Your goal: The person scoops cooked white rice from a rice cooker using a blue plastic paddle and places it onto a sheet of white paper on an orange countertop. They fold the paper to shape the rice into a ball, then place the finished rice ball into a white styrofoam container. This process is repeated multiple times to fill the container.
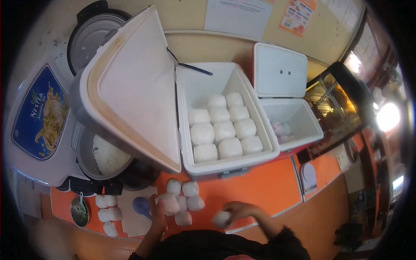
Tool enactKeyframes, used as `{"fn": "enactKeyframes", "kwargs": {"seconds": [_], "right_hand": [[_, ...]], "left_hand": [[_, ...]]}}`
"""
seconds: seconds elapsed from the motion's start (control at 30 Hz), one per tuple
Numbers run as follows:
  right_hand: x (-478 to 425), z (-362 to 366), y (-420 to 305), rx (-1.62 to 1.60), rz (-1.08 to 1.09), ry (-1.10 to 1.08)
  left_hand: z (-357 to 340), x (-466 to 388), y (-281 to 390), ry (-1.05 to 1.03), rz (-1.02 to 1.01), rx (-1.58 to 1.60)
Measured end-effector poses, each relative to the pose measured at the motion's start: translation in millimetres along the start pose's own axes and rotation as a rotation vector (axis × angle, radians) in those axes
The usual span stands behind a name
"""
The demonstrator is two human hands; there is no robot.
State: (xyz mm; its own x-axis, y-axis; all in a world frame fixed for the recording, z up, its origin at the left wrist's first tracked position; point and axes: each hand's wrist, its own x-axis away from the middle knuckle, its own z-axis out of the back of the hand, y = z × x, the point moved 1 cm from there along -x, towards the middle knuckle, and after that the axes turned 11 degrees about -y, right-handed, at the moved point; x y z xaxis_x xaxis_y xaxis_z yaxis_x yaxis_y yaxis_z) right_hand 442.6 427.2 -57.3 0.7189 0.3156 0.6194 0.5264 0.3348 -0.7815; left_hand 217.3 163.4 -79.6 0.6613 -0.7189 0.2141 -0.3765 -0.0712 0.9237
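Note:
White wrapped, rounded bundles, their content not visible, lie in a group on the orange counter. My left hand holds one such bundle at the group's left side. To the right of the group, my right hand grips another wrapped bundle near the counter's front edge. Behind them stands a large cooler box with its lid raised, and several of the same bundles are stacked in rows inside it. Several more bundles lie at the left.
A rice cooker pot of white rice, a blue scoop and a small pan with a spoon are at left. A smaller red cooler, also with its lid up, adjoins the large one. A kitchen scale sits farther right.

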Motion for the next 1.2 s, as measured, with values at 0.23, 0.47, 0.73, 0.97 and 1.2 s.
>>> {"fn": "enactKeyframes", "kwargs": {"seconds": [0.23, 0.47, 0.73, 0.97, 1.2], "right_hand": [[123, 232, -245, 0.217, 0.214, 0.2], [-100, 472, -253, 0.369, -0.021, 0.029], [-286, 496, -119, 0.205, -0.339, -0.655], [-302, 476, -80, 0.333, -0.181, -0.613], [-308, 502, -56, 1.114, -0.236, -0.552]], "left_hand": [[36, 7, -15, 0.31, -0.1, -0.447], [32, -9, -44, 0.204, 0.049, -0.877], [15, -37, -42, 0.217, 0.29, -0.758], [11, -50, -40, 0.174, 0.29, -0.729], [7, -61, -37, 0.103, 0.278, -0.668]]}}
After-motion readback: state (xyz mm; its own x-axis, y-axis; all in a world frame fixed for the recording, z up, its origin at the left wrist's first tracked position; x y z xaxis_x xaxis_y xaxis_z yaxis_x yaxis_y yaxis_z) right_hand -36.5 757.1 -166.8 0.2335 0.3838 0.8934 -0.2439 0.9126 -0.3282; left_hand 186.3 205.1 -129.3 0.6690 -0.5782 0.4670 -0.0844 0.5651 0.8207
